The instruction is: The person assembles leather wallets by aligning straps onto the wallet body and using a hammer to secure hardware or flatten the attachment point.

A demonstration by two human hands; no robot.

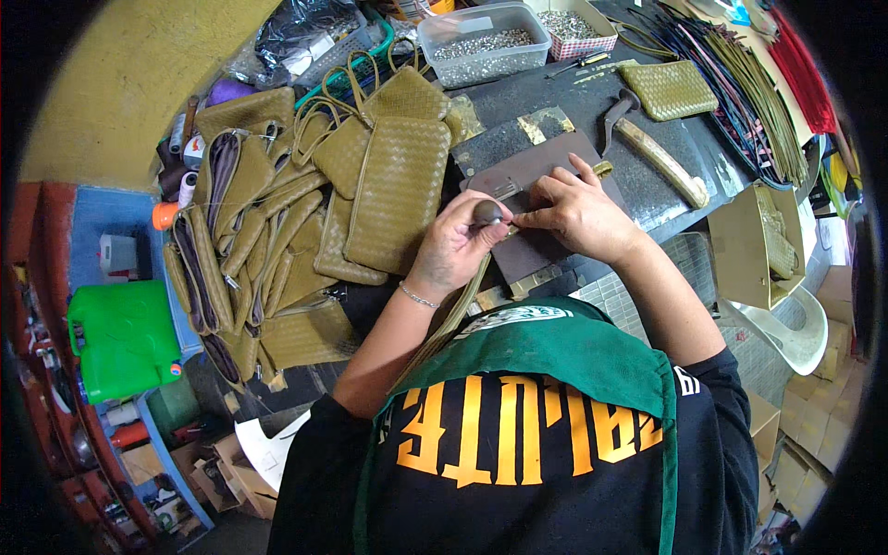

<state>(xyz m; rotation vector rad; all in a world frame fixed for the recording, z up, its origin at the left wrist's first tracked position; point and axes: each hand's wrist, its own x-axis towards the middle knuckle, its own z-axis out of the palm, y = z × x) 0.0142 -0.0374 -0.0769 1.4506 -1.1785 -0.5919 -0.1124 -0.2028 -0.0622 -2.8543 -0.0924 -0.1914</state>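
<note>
Left hand [451,248] is curling closed around a dark round-ended tool [487,214] over a brown board [541,165] on the counter [555,94]. Right hand [585,213] is spreading its fingers partly, one pointing toward the tool; I cannot tell whether it is gripping anything. Olive straps [453,319] are hanging nearer, below the left hand. Woven olive bags [393,190] are lying left, a hammer [661,162] right.

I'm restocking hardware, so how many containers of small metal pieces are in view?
2: a clear plastic tub at the top of the picture, and a red-checked box just right of it. More may be hidden.
</note>
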